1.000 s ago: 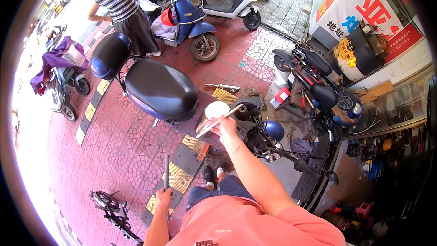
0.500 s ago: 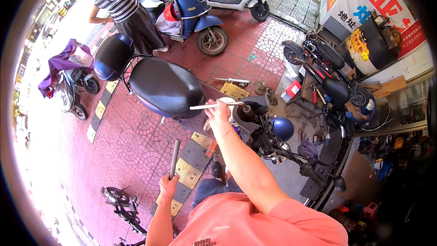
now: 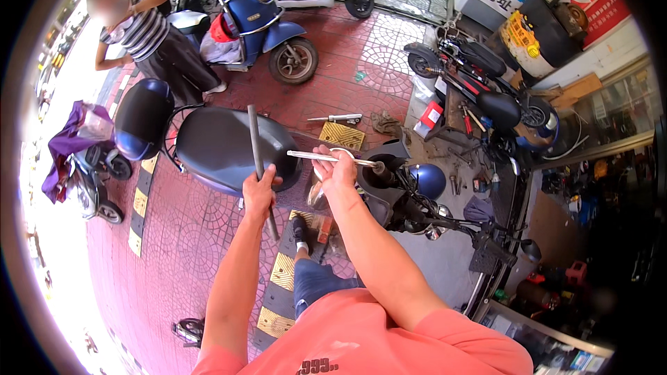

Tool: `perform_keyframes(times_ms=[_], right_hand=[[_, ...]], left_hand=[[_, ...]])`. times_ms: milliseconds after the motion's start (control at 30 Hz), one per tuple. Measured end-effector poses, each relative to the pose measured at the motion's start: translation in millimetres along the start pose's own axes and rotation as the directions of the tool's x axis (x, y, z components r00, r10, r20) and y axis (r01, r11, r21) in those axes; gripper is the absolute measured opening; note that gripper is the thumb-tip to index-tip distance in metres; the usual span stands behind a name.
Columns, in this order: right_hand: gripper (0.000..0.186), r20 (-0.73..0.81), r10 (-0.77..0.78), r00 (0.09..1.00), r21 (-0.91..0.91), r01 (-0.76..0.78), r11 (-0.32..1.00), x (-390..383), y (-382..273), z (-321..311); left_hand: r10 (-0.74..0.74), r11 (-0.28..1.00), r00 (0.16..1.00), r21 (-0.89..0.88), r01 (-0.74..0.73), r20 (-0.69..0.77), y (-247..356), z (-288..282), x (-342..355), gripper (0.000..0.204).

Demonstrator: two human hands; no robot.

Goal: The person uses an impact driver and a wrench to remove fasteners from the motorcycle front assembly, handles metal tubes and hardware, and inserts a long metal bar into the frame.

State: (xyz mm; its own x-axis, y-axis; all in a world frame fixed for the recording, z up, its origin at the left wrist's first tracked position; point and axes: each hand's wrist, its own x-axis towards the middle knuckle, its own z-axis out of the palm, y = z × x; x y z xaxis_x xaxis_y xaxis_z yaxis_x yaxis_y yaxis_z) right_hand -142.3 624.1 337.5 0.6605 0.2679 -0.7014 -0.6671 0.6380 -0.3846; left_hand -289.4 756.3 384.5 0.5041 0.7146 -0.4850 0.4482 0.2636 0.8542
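Note:
My left hand (image 3: pixel 258 193) is closed around a long grey metal pipe (image 3: pixel 254 139), held upright-slanting over the edge of a scooter's black seat (image 3: pixel 212 144). To its right, my right hand (image 3: pixel 336 172) holds a thin silver bent bar (image 3: pixel 301 155). One end of this bar points toward the pipe; the other reaches a round metal fitting (image 3: pixel 379 167) in the scooter's dark front column. The pipe and the bar are close together but apart. Dark handlebars (image 3: pixel 451 226) and a blue front fender (image 3: pixel 428 180) lie to the right of my hands.
A person in a striped top (image 3: pixel 149 38) stands at the far left beside a parked blue scooter (image 3: pixel 250 21). A low bench (image 3: pixel 453 114) with tools stands at the right, near a partly taken-apart bike (image 3: pixel 486 76). A yellow ramp piece (image 3: pixel 342 136) lies on the red paving.
My left hand has brought the pipe up and right, from low beside my leg to near the bar. My right hand stays at the bar. The view has shifted, and my foot has come forward.

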Motion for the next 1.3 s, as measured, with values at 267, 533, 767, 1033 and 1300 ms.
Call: perform_keyframes(times_ms=[267, 533, 767, 1033, 1300], right_hand=[[0.022, -0.081, -0.112, 0.990, 0.023, 0.114, 0.993, 10, -2, 12], [0.050, -0.202, -0.065, 0.977, -0.011, 0.064, 0.998, -11, -47, 3], [0.040, -0.259, -0.065, 0.964, 0.068, 0.086, 0.994, -17, -54, -4], [0.047, -0.332, -0.079, 0.940, 0.060, 0.104, 0.993, 2, -41, -2], [0.073, -0.408, -0.094, 0.908, -0.357, -0.064, 0.932, -24, -50, 2]], left_hand=[[-0.058, 0.996, 0.859, -0.034, 0.087, 0.509, 9, 48, 99, 0.026], [-0.186, 0.956, 0.803, -0.084, 0.281, 0.567, -1, 52, 130, 0.013], [-0.214, 0.940, 0.781, -0.093, 0.327, 0.586, 7, 54, 124, 0.016], [-0.208, 0.959, 0.768, -0.029, 0.283, 0.605, -2, 65, 143, 0.017], [-0.206, 0.959, 0.777, -0.035, 0.281, 0.594, -10, 64, 137, 0.017]])
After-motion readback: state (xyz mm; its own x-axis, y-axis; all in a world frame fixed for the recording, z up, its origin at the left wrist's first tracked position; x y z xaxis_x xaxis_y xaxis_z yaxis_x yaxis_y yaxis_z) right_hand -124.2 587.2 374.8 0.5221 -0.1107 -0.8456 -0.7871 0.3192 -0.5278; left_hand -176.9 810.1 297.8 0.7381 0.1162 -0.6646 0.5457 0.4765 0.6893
